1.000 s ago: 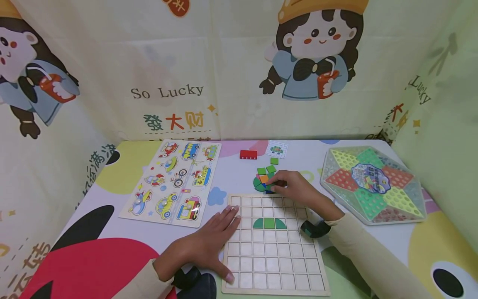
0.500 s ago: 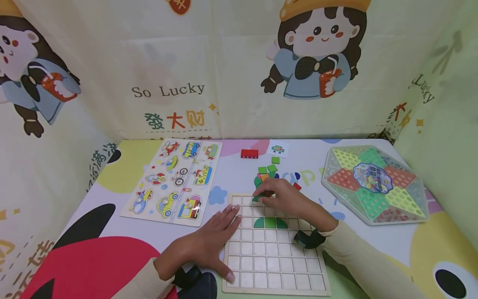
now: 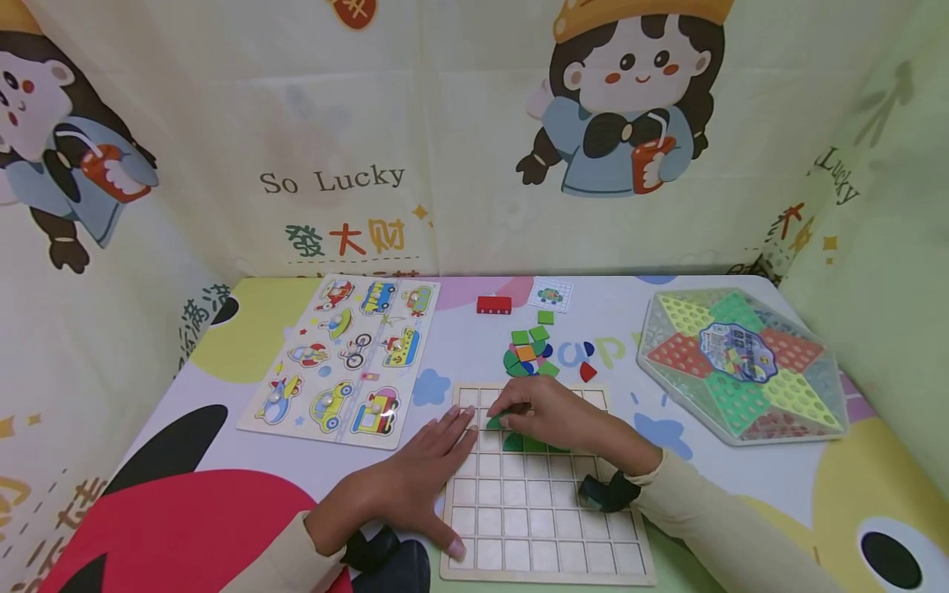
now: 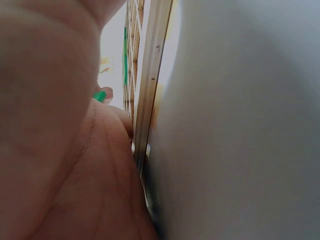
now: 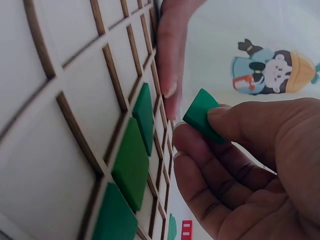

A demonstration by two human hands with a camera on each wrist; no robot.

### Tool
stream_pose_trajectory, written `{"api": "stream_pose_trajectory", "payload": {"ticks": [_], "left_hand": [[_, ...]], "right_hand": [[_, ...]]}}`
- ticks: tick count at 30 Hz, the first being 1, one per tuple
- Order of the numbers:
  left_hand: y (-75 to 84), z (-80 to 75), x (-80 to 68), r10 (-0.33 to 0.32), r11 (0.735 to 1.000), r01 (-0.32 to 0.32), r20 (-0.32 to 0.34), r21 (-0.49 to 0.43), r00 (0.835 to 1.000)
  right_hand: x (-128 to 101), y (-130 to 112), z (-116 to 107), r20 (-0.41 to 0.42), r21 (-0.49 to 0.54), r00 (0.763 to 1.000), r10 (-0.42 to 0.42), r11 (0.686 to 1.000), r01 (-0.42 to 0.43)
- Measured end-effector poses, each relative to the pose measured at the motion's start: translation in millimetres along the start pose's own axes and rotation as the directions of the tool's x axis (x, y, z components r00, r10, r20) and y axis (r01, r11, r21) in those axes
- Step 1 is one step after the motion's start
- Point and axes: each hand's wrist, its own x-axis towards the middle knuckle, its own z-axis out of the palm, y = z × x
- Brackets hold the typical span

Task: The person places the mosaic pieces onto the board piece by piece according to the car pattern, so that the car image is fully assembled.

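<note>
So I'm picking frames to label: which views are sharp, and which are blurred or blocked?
Head view: evenly lit and sharp. Left wrist view: mostly blocked by the blurred left hand, only the grid board edge readable. Right wrist view: the green piece is sharp, nearest board cells soft.

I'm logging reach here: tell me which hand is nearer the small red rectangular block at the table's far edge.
Right. The right hand is over the wooden grid board's far rows, straight below the red block; the left hand rests nearer the person, at the board's left edge.

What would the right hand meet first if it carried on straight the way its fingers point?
Probably the left hand's fingertips at the grid board's left edge; the right hand, pinching a green piece, points that way. Depth is unclear.
</note>
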Motion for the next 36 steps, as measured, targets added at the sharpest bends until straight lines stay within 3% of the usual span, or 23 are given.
{"api": "stream_pose_trajectory", "payload": {"ticks": [9, 21, 30, 36], "left_hand": [[-0.9, -0.4, -0.1, -0.006, 1.000, 0.006, 0.004, -0.015, 1.000], [-0.1, -0.8, -1.0, 0.009, 1.000, -0.009, 0.007, -0.017, 1.000], [-0.4, -0.5, -0.6, 0.019, 1.000, -0.019, -0.007, -0.001, 1.000], [0.0, -0.5, -1.0, 0.019, 1.000, -0.019, -0.008, -0.003, 1.000]], "right_hand": [[0.6, -2.2, 8.2, 0.050, 0.019, 0.998, -0.049, 0.999, 0.048], [-5.5, -9.0, 22.2, 0.130, 0.048, 0.992, 0.006, 0.999, -0.012], [-6.0, -9.0, 21.9, 0.159, -0.012, 0.987, 0.019, 1.000, -0.017], [-6.4, -9.5, 22.8, 0.133, -0.141, 0.991, 0.032, 0.990, -0.013]]}}
